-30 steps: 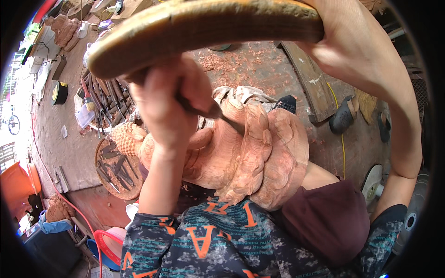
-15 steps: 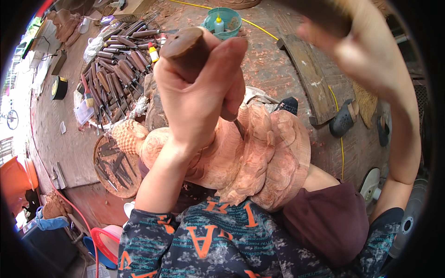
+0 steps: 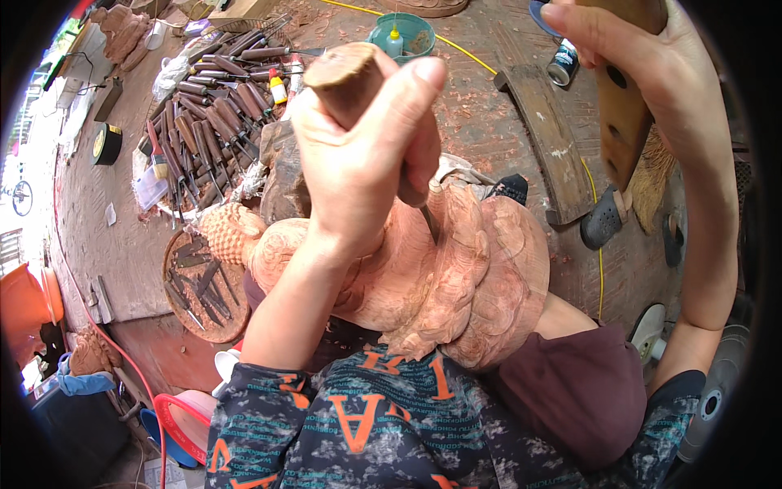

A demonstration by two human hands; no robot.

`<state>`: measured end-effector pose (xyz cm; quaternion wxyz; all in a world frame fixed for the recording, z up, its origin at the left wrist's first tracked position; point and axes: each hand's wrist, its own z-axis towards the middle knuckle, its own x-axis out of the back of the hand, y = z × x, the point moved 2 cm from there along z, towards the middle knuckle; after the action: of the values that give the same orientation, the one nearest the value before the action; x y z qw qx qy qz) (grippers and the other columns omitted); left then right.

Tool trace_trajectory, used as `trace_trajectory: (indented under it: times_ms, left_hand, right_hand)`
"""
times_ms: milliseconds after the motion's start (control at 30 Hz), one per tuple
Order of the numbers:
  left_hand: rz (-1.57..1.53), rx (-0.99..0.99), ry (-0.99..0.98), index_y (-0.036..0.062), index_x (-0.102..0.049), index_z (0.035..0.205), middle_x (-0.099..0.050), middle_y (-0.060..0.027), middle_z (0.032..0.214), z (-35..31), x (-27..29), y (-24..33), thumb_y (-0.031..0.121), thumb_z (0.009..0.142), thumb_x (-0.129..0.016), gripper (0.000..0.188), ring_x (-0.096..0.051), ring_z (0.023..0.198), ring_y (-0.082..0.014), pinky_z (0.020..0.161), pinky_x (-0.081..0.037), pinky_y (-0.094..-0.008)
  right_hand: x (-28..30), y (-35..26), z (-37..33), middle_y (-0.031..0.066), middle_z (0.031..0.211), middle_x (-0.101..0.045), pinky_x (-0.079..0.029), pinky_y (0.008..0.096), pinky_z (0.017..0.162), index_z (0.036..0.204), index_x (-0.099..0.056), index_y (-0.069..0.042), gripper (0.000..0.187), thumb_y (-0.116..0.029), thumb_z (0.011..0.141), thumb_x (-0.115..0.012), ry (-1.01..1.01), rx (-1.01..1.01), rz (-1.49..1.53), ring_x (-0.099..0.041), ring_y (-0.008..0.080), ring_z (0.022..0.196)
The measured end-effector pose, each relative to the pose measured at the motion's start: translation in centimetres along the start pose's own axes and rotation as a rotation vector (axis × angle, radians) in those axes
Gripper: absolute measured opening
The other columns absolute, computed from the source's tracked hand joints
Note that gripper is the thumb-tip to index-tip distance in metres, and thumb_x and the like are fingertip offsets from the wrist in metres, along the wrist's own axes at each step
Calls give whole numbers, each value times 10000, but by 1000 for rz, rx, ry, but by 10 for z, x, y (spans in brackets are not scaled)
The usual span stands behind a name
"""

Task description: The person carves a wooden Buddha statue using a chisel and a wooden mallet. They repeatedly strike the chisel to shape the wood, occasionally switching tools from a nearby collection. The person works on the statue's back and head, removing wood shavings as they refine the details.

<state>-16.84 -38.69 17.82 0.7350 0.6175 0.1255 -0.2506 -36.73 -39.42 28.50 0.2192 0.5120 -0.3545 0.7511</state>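
Observation:
Across my lap lies a reddish wood carving (image 3: 444,285), a figure with a curl-covered head (image 3: 226,232) on the left and flowing folds on the right. My left hand (image 3: 350,171) is wrapped round the wooden handle of a carving chisel (image 3: 346,77), held upright. Its thin metal blade meets a groove among the carved folds; the very tip is hard to make out. Raised at the upper right, my right hand (image 3: 664,73) grips a flat wooden mallet (image 3: 623,134) with dark holes, apart from the chisel.
Many wooden-handled chisels (image 3: 208,122) are heaped at the far left, near a glue bottle (image 3: 278,85). A round tray (image 3: 232,326) holds several blades. Farther off are a teal bucket (image 3: 419,37), a plank (image 3: 550,147), a spray can (image 3: 563,63) and a clog (image 3: 601,224).
My right hand and the mallet have swung, and the mallet now hangs lower at the right, showing its holed face. The left hand and chisel sit slightly farther right in view.

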Motion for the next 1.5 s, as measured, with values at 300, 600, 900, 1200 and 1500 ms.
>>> trace_trajectory:
  times_ms: [300,600,900,1200,1500]
  left_hand:
    - [-16,31,-21,70,-495,613,-474,-14,426,3,-5,3,107,918,-634,337,-423,329,-76,323,-303,-231]
    - [118,5,-71,77,-504,792,-379,-4,492,0,-8,2,104,948,-572,172,-353,379,-87,344,-286,-248]
    - [106,48,-87,80,-459,757,-412,-19,500,-1,-8,-2,92,939,-588,224,-372,368,-102,343,-309,-251]
    - [69,82,9,75,-510,843,-394,-6,532,0,-3,-6,181,939,-588,163,-361,398,-97,363,-293,-242]
    - [-101,-14,118,74,-492,606,-465,-13,472,3,4,-4,171,888,-672,348,-432,350,-96,339,-344,-244]
  right_hand:
    - [-1,0,-3,85,878,-623,-489,322,715,1079,-539,-14,366,-20,746,-692,1,-25,-9,-610,179,775]
    - [-2,-3,-5,75,859,-620,-486,314,701,1071,-538,-13,366,-25,746,-705,-5,-26,-20,-605,165,754]
    - [-3,-3,-2,65,840,-618,-483,306,687,1064,-537,-13,367,-31,745,-717,-2,-35,-29,-600,151,734]
    - [-14,-8,-2,54,821,-615,-480,298,673,1056,-536,-12,368,-36,744,-730,-2,-10,-78,-595,137,713]
    - [-14,2,-1,44,802,-612,-477,290,659,1048,-535,-12,370,-42,744,-742,173,-261,117,-591,122,692]
